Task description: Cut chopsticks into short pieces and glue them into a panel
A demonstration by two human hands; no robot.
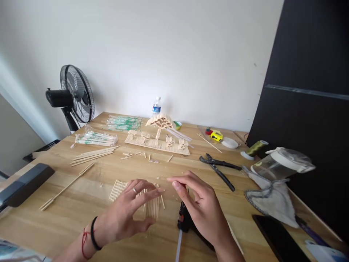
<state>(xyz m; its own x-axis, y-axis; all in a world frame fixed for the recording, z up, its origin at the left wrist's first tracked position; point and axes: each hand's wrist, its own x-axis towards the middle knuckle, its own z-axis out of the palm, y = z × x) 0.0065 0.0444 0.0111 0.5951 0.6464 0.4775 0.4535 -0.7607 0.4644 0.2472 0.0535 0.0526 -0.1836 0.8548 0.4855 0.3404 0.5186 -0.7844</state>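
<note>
My left hand (128, 209) hovers over or rests on a flat row of pale wooden sticks (117, 189) laid side by side; I cannot tell whether it touches them. Its thumb and fingers are spread apart, and it partly covers the row. My right hand (197, 203) is held just to the right, thumb and index fingertip brought together in a pinch. Whatever lies between them, if anything, is too small to make out. Below that hand, partly hidden, lies a black glue gun (183, 218) with a whitish glue stick (179, 245) at its rear.
Behind stands a stick-built tree model (160, 122) on a base (147, 146). Loose sticks (92, 154) and bagged sticks (96, 139) lie left, near a fan (76, 94). At right are pliers (218, 169), a tape measure (216, 135), a cloth (272, 200) and a phone (278, 236).
</note>
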